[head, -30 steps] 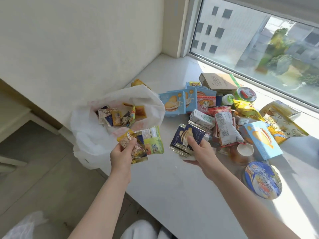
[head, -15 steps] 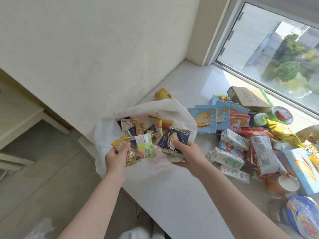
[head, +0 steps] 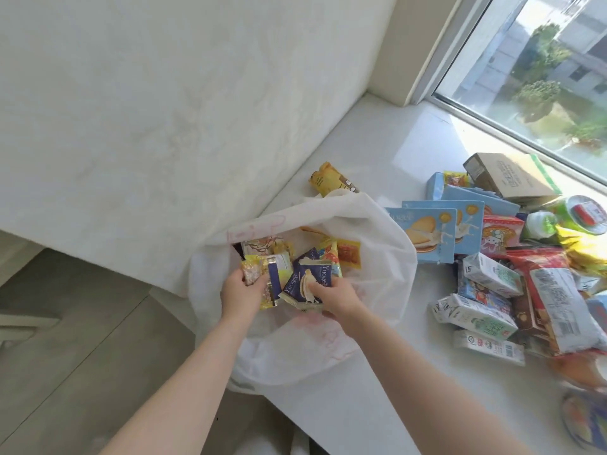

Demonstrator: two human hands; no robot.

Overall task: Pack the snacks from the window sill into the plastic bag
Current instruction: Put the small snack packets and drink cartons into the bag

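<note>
Plastic bag [head: 377, 244], white, mouth open, at the left edge of the window sill [head: 371, 159], several packets [head: 348, 254] inside. Left hand [head: 241, 293] grips yellow snack packets [head: 251, 272] over the mouth; right hand [head: 338, 297] grips dark blue biscuit packets [head: 307, 279] beside them. Unpacked snacks [head: 486, 280] heaped on sill, right of bag

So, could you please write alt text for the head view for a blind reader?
The left hand holds yellow snack packets, the right hand dark blue packets, over the plastic bag on the window sill; more snacks lie at right.
</note>
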